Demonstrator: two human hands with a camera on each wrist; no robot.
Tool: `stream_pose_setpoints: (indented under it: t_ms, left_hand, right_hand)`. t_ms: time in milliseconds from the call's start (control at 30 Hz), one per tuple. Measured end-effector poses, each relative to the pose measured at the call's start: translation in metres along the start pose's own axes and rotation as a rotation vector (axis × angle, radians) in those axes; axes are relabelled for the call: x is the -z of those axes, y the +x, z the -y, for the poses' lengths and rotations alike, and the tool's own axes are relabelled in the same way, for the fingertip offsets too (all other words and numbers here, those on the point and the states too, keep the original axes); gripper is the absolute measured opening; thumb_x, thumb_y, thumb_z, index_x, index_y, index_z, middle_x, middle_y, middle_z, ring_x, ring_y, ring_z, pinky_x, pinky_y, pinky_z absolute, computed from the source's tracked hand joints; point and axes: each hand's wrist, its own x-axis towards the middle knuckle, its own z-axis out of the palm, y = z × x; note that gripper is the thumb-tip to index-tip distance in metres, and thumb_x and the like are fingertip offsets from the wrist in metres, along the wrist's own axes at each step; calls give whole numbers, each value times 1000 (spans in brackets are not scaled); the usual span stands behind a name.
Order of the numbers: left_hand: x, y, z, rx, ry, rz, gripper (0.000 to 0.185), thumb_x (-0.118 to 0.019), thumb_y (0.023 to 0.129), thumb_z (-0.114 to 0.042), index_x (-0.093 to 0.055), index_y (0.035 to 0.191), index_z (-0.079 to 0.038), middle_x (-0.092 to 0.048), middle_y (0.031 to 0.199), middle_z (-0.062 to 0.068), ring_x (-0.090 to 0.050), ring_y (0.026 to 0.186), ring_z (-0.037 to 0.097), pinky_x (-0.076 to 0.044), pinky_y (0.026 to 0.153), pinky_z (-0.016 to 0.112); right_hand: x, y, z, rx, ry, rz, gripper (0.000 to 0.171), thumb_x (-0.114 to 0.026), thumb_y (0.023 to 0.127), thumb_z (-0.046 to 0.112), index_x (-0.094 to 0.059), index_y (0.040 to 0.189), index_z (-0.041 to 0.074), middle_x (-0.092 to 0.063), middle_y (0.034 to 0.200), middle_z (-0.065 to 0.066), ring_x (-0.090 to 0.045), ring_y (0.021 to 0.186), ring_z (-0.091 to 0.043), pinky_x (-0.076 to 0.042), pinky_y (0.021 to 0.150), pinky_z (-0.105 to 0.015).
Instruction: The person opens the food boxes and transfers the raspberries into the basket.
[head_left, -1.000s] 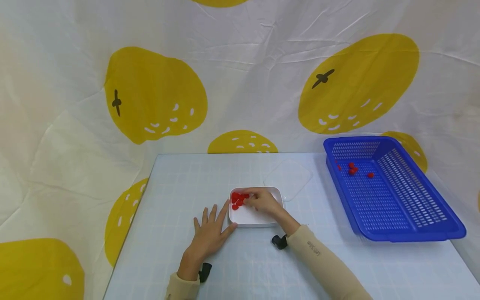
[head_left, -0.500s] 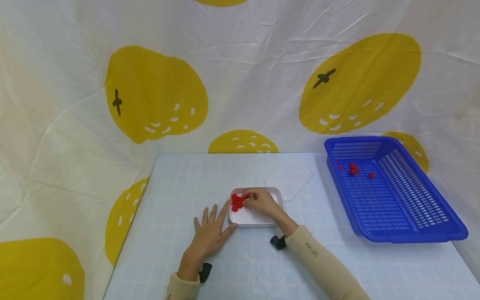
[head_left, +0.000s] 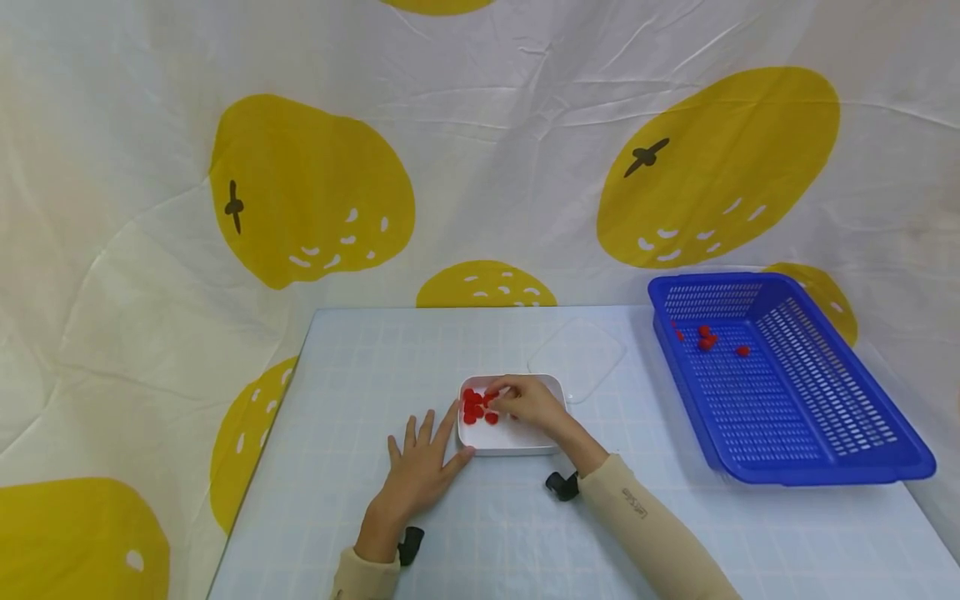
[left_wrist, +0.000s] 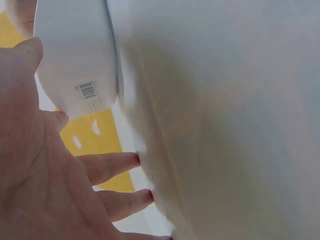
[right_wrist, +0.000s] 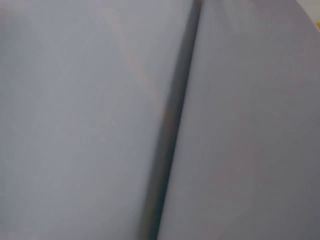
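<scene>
One red piece (head_left: 491, 418) has shifted right in the white tray (head_left: 525, 437); right hand (head_left: 531, 403) pinches another, left hand (head_left: 418, 471)'s splayed against the wall.

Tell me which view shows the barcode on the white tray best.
The left wrist view: the barcode faces the camera there, close up, on the end of the white tray. The head view shows the tray from above, with no barcode visible; the right wrist view shows none either.

The white tray (head_left: 513, 435) looked like smooth plastic; the blue basket (head_left: 768, 417), perforated plastic; the clear sheet (head_left: 577, 360), transparent plastic; the backdrop (head_left: 502, 183), creased, slightly shiny; the right sleeve (head_left: 660, 533), matt cloth.
</scene>
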Motion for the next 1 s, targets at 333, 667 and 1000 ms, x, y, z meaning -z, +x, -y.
stream_pose_setpoints:
  t_ms: [333,667,1000]
  left_hand:
    - [1,-1,-1,8,-8,1,83,-53,94,-65,-16,161,-34,-26,160,21,-13,146,52,-2,106,78]
    - [1,-2,-2,7,-4,-7,83,-54,94,-64,-16,161,-34,-26,161,20,-12,146,51,-3,107,77]
    - [1,-3,-3,11,-12,-9,83,-54,93,-64,-16,161,-34,-26,160,20,-12,146,51,-2,108,76]
  right_hand:
    - [9,-10,9,6,45,11,25,-74,92,21,-74,116,15,-66,82,-14,-60,70,-31,-52,64,-33]
    - [25,-21,15,5,153,17,28,-73,93,21,-73,120,13,-62,91,-31,-56,78,-47,-54,79,-52]
    - [43,-32,20,-6,177,-35,23,-75,92,24,-74,113,16,-65,94,-29,-58,79,-43,-53,79,-47]
